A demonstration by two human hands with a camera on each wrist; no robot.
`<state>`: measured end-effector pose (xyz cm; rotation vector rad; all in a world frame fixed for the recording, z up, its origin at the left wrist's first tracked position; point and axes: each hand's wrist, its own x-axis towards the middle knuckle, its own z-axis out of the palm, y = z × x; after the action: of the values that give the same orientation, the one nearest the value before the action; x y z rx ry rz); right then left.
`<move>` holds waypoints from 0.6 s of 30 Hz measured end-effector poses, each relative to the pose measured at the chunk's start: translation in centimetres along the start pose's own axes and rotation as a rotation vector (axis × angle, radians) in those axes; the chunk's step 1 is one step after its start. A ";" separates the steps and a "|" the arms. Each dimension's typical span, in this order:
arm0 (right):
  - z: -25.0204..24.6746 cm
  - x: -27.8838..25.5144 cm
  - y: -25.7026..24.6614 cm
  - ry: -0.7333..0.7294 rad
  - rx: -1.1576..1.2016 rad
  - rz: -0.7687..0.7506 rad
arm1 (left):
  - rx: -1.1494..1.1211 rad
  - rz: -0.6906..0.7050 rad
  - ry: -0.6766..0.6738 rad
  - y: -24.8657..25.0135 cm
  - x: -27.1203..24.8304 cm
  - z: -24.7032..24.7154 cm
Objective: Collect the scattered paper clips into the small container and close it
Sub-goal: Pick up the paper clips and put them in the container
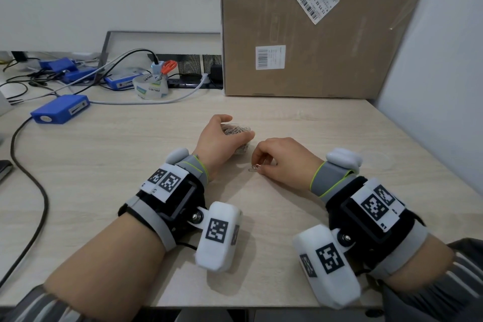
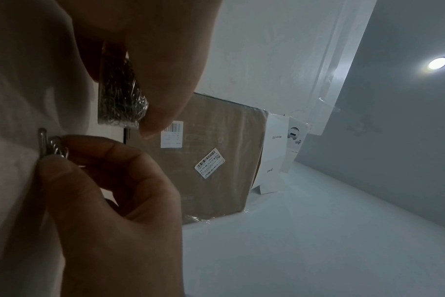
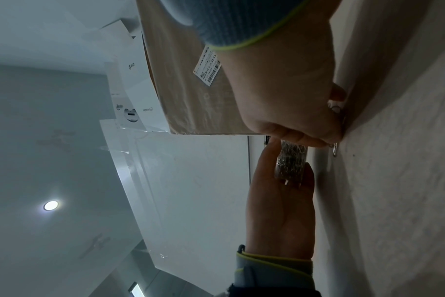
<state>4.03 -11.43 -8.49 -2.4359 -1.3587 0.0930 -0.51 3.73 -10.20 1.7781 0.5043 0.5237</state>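
Observation:
My left hand (image 1: 240,126) grips a small clear container (image 1: 236,130) packed with silver paper clips, holding it on the table near the middle. The container (image 2: 119,96) shows between thumb and fingers in the left wrist view. Just to its right, my right hand (image 1: 261,168) pinches a couple of paper clips (image 1: 254,168) against the tabletop with thumb and forefinger. The same clips (image 3: 334,149) poke out below the fingertips in the right wrist view. No lid is clearly visible.
A big cardboard box (image 1: 313,29) stands at the back right against a white panel. At the back left lie blue devices (image 1: 61,110), cables, a tape roll (image 1: 150,87) and orange scissors. A faint clear round shape (image 1: 375,158) lies on the wooden table (image 1: 130,154) to the right.

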 end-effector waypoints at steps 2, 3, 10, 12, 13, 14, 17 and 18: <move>-0.1 0.0 -0.1 0.002 -0.035 0.002 | -0.001 0.002 0.001 0.0 0.0 0.0; -0.1 0.0 -0.2 0.000 -0.054 0.005 | -0.001 0.002 0.002 0.0 0.0 0.0; -0.3 -0.1 -0.6 0.007 -0.132 0.013 | -0.017 -0.008 -0.003 0.1 -0.1 0.0; -0.3 -0.1 -0.6 0.015 -0.120 0.008 | -0.013 -0.008 -0.002 0.1 0.0 0.0; -0.3 -0.1 -0.5 0.017 -0.108 0.007 | -0.013 -0.007 -0.001 0.1 -0.1 0.0; -0.2 -0.1 -0.5 0.019 -0.097 0.008 | -0.014 -0.008 -0.001 0.1 -0.1 0.0; -0.2 -0.1 -0.4 0.032 -0.064 0.006 | -0.018 -0.008 -0.001 0.1 -0.1 0.0; -0.1 -0.1 -0.4 0.040 -0.054 0.006 | -0.022 -0.009 -0.002 0.1 -0.1 0.0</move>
<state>3.69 -11.36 -8.24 -2.4726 -1.3539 0.0088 -0.59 3.69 -10.08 1.7549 0.5029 0.5188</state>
